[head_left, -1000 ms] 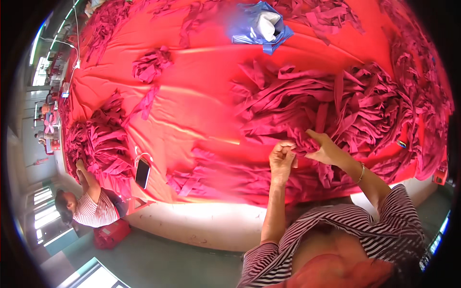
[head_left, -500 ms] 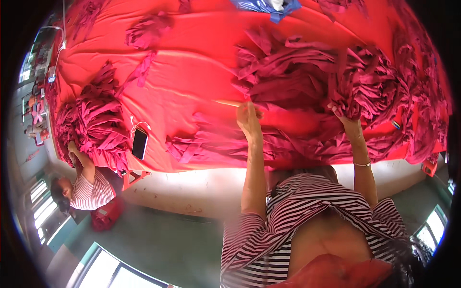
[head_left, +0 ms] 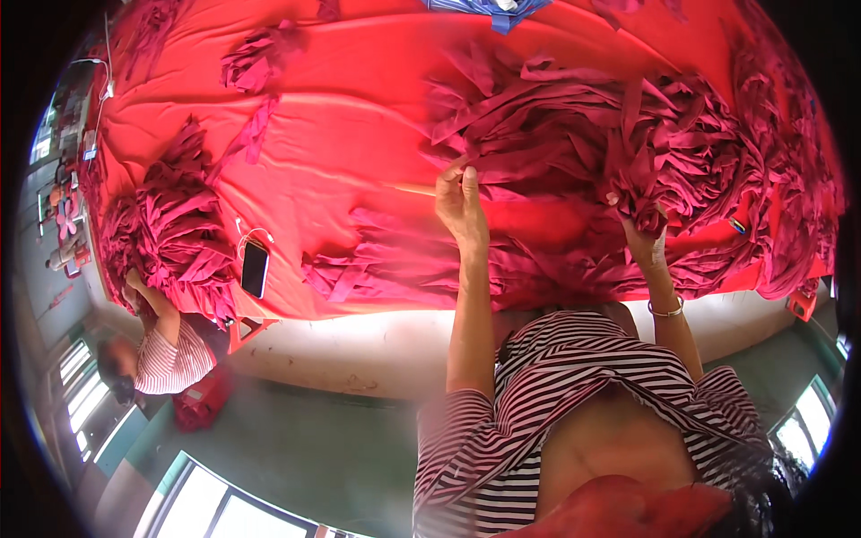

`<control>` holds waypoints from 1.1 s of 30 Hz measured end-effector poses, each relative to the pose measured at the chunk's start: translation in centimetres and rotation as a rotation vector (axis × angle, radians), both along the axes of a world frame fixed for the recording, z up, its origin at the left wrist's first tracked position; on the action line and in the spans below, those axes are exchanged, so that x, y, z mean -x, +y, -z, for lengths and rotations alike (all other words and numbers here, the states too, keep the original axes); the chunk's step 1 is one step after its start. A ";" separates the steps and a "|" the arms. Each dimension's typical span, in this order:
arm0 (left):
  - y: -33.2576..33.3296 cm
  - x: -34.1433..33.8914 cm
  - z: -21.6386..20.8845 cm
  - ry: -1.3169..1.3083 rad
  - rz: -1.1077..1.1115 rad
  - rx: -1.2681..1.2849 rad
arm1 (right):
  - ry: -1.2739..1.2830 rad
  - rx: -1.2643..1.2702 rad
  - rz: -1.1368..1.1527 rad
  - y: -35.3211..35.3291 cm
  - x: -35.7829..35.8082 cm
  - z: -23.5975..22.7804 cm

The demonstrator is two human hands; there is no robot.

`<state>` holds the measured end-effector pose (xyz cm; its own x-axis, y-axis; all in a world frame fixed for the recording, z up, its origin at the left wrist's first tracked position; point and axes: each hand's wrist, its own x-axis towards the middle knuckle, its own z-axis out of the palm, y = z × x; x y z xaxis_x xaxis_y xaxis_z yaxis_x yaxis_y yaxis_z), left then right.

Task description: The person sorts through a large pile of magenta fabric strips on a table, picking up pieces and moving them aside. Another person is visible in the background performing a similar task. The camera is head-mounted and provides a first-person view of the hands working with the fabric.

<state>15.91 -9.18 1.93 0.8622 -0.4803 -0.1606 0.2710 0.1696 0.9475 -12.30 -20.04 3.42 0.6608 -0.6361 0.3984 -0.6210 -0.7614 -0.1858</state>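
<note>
A thin yellowish stick (head_left: 414,189) juts leftward from my left hand (head_left: 462,211), whose fingers are closed around it. Its thumb and fingertips meet at the edge of a wide heap of dark red cloth strips (head_left: 547,134); I cannot tell whether they also pinch a strip. My right hand (head_left: 642,242) grips a gathered bunch of cloth strips (head_left: 639,184) from below, fingers wrapped round its lower end. The bunch stands up from the heap, with more strips piled to its right. Other strips (head_left: 404,264) lie flat along the near edge, below my hands.
Bright red cloth (head_left: 341,161) covers the table. A phone (head_left: 255,271) with white earphones (head_left: 244,229) lies near the front edge. At left, another person (head_left: 170,354) handles another strip pile (head_left: 179,224). A blue plastic bag (head_left: 498,11) sits at the far side.
My left hand has turned and risen slightly, its thumb and fingertips now pointing up at the heap's edge. My right hand has shifted slightly left and nearer me, with the bunch now standing more upright.
</note>
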 end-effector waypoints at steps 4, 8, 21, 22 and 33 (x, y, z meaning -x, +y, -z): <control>0.4 1.7 -3.7 0.093 0.104 0.123 | 0.074 -0.181 0.045 -0.2 -1.5 -0.6; 0.5 5.7 -4.0 0.078 0.288 0.163 | 0.045 -0.197 -0.072 -0.3 -1.4 0.0; 0.1 4.4 1.5 -0.691 0.134 -0.622 | 0.561 0.208 0.004 -2.1 -0.3 -1.2; 0.0 3.9 2.9 -0.812 0.139 -0.636 | 0.536 0.128 0.044 -2.0 -0.5 -1.7; 2.7 4.9 -1.2 0.172 0.203 -0.165 | 0.265 -0.144 -0.136 -2.2 0.3 0.7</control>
